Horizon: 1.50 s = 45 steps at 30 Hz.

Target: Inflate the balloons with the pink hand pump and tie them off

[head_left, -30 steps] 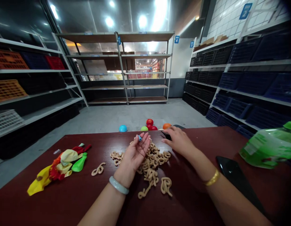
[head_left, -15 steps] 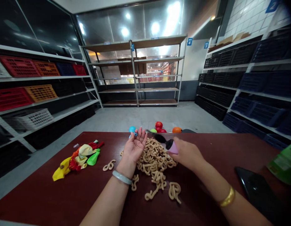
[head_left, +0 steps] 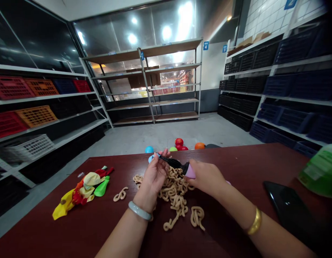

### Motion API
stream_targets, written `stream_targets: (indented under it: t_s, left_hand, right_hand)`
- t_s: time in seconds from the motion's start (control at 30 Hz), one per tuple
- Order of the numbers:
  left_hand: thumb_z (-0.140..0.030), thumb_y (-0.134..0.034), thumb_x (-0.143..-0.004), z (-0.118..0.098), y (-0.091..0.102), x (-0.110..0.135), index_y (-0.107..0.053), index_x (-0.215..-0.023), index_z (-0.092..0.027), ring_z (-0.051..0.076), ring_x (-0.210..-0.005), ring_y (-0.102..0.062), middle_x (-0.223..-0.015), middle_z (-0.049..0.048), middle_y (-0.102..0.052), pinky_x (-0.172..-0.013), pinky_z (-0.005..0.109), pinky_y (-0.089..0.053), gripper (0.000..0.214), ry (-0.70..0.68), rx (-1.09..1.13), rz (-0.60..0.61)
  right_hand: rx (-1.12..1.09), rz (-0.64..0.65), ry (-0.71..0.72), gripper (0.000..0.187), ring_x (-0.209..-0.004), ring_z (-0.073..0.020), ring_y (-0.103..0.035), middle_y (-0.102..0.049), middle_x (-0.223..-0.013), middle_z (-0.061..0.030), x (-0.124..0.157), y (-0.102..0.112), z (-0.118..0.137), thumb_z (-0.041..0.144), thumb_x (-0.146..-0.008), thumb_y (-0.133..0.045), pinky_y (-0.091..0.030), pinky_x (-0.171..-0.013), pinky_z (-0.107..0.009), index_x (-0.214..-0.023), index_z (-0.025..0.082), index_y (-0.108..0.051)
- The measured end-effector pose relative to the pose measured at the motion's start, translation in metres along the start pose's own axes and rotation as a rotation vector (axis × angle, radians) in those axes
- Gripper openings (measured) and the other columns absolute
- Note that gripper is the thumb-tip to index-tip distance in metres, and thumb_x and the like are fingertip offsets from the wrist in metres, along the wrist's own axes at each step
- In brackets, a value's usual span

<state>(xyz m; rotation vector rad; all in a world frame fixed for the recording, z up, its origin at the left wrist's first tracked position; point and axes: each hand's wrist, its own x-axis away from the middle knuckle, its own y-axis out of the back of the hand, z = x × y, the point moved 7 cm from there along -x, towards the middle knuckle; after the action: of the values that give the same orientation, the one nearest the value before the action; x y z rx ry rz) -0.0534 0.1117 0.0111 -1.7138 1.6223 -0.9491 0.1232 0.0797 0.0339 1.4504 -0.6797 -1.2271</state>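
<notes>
My left hand (head_left: pixel 154 175) is raised above a pile of tan rubber bands (head_left: pixel 173 190), its fingers pinched on the neck of a small blue balloon (head_left: pixel 152 157). My right hand (head_left: pixel 206 177) is wrapped round a pink balloon pump (head_left: pixel 188 171). The pump's black nozzle (head_left: pixel 170 161) points left and meets the balloon neck at my left fingertips. Both hands hover over the dark red table (head_left: pixel 74 229).
Flat balloons (head_left: pixel 82 188) in yellow, red and green lie at the table's left. A black phone (head_left: pixel 288 211) and a green plastic bag (head_left: pixel 320 172) sit at the right. Inflated balloons (head_left: pixel 179 145) rest on the floor beyond the table. Shelves with crates line both sides.
My right hand picked up the pump from the table's far edge and brought its nozzle to the balloon. My left hand closed its fingers round the balloon neck.
</notes>
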Motion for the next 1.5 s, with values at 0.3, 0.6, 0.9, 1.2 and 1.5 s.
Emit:
stream_targets:
  t_s: [0.3, 0.6, 0.9, 1.2, 1.5]
  left_hand:
    - [-0.023, -0.07, -0.086, 0.014, -0.007, 0.005, -0.068, -0.089, -0.014, 0.02, -0.101, -0.069, -0.108, 0.0097, -0.072, -0.093, 0.031, -0.052, 0.009, -0.053, -0.089, 0.094]
    - [-0.025, -0.076, -0.08, 0.011, 0.002, 0.005, -0.07, -0.104, -0.017, 0.019, -0.101, -0.068, -0.106, 0.0078, -0.074, -0.091, 0.028, -0.051, 0.026, -0.169, -0.273, -0.003]
    - [-0.027, -0.066, -0.089, -0.003, -0.002, 0.004, -0.069, -0.107, -0.016, 0.02, -0.108, -0.068, -0.115, 0.0124, -0.072, -0.096, 0.031, -0.051, 0.022, -0.176, -0.159, 0.031]
    - [-0.02, -0.074, -0.082, 0.003, -0.001, 0.001, -0.07, -0.103, -0.017, 0.019, -0.112, -0.066, -0.111, 0.0086, -0.073, -0.1, 0.028, -0.047, 0.022, -0.239, -0.15, 0.075]
    - [-0.026, -0.076, -0.079, 0.013, -0.009, 0.009, -0.069, -0.094, -0.015, 0.023, -0.106, -0.068, -0.105, 0.0106, -0.074, -0.099, 0.034, -0.047, 0.02, -0.204, -0.271, 0.081]
  right_hand:
    - [-0.069, -0.023, 0.012, 0.03, -0.069, -0.0222, -0.067, -0.071, -0.082, -0.0036, 0.001, -0.002, 0.0, 0.044, -0.075, -0.064, -0.022, -0.052, -0.03, -0.093, 0.023, -0.053]
    - [-0.084, -0.011, 0.011, 0.031, -0.072, -0.0239, -0.068, -0.072, -0.085, -0.0044, -0.001, -0.003, -0.003, 0.045, -0.075, -0.065, -0.024, -0.053, -0.03, -0.094, 0.023, -0.055]
    - [-0.122, 0.017, -0.01, 0.031, -0.072, -0.0232, -0.068, -0.072, -0.083, -0.0033, -0.001, -0.005, -0.001, 0.045, -0.074, -0.065, -0.023, -0.052, -0.029, -0.093, 0.023, -0.054]
    - [-0.116, -0.029, 0.0, 0.032, -0.068, -0.0221, -0.065, -0.071, -0.082, -0.0035, 0.0, -0.003, -0.002, 0.046, -0.074, -0.066, -0.02, -0.052, -0.03, -0.093, 0.023, -0.054]
    - [-0.119, -0.043, 0.013, 0.033, -0.069, -0.0228, -0.067, -0.071, -0.082, -0.0032, 0.001, 0.003, -0.004, 0.046, -0.074, -0.068, -0.02, -0.052, -0.031, -0.094, 0.023, -0.055]
